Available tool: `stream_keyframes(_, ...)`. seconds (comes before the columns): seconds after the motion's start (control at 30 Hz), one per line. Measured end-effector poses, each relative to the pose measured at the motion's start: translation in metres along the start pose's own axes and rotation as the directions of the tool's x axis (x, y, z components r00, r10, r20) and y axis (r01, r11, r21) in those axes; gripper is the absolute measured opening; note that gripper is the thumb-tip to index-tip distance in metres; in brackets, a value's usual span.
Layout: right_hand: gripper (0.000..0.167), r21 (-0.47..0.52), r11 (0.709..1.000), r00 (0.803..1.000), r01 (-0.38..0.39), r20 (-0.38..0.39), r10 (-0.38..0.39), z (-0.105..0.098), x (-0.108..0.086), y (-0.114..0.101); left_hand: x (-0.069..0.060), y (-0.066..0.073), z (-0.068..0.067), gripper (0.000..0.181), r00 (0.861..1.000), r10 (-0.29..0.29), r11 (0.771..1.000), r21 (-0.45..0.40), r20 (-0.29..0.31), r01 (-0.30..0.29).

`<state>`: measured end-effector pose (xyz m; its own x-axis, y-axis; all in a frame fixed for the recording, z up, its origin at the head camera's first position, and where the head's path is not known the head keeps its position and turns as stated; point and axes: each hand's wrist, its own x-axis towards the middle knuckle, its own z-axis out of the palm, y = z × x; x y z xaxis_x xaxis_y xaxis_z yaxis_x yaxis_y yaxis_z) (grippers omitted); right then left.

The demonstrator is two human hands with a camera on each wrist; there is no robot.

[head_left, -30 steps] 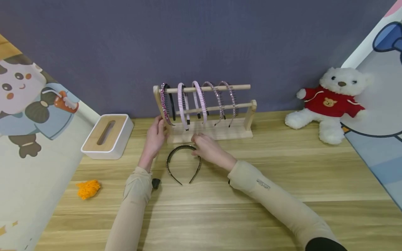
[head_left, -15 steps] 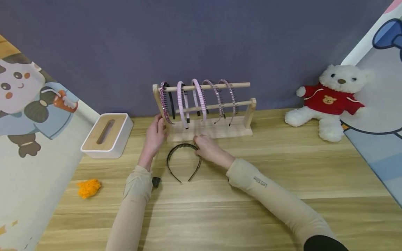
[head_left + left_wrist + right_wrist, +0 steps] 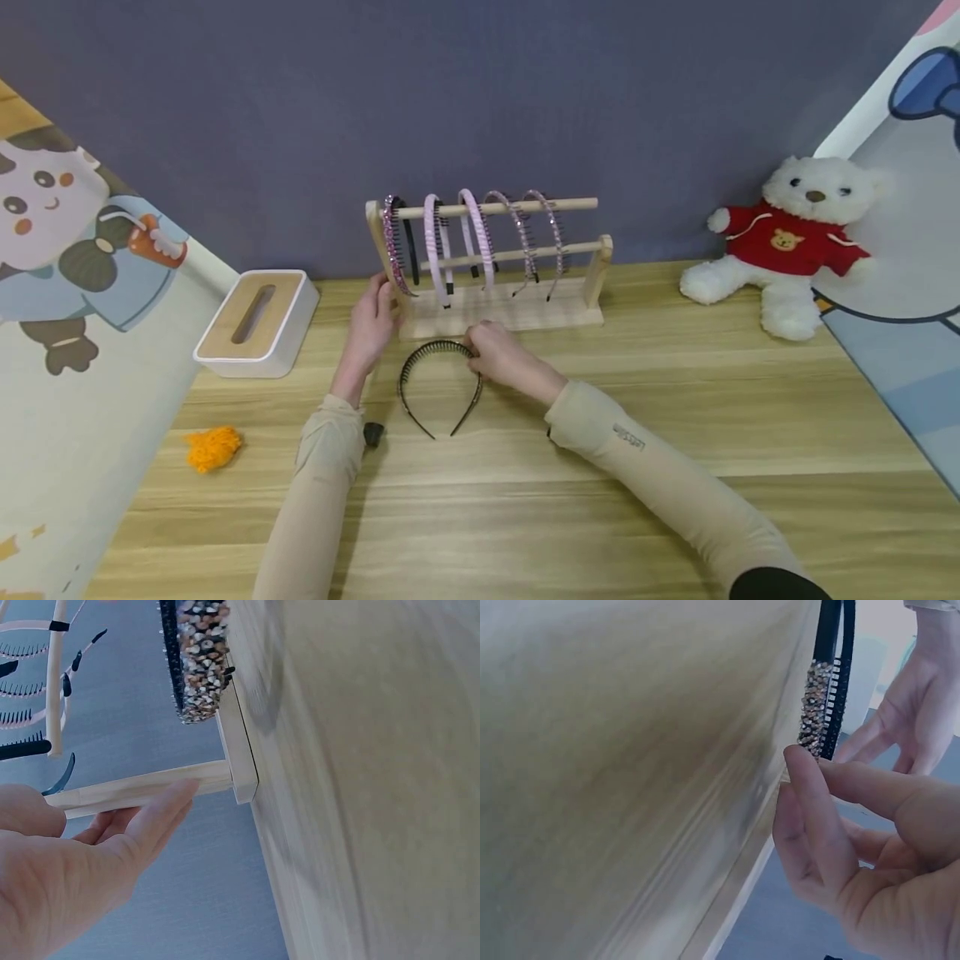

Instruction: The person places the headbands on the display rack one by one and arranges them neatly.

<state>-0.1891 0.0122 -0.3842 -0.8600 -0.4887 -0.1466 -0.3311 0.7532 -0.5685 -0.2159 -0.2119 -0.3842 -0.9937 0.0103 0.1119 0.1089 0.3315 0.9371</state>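
A dark headband [image 3: 438,347] with comb teeth and sparkly stones stands in front of a wooden headband rack [image 3: 517,313]. My right hand [image 3: 504,354] pinches its upper right side between thumb and fingers; the right wrist view shows the stone-covered band [image 3: 815,705] running up from those fingertips. At the rack's left end, my left hand [image 3: 371,323] grips the wooden end post [image 3: 150,786], thumb and fingers on it. Several headbands hang on the rack's upper rod: a glittery pink one [image 3: 390,246], two pale pink padded ones [image 3: 431,250] and thin beaded ones [image 3: 555,229].
Left of the rack sits a white tissue box [image 3: 288,333] with a wooden lid. An orange yarn bundle [image 3: 213,450] lies at the table's left. A white teddy bear [image 3: 795,308] in a red top sits at the back right, and a dark wall [image 3: 480,100] stands behind the rack.
The headband in my right hand has shifted very slightly, with the right hand moving a little along with it. My left hand stays at the post.
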Motion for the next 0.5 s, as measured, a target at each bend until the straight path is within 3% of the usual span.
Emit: stream_keyframes(0.5,0.034,0.159,0.986,0.999,-0.04,-0.005,0.042,-0.02,-0.016,-0.004,-0.001,0.001,0.0,0.049,1.0,-0.006,1.0,-0.007,0.001,0.006)
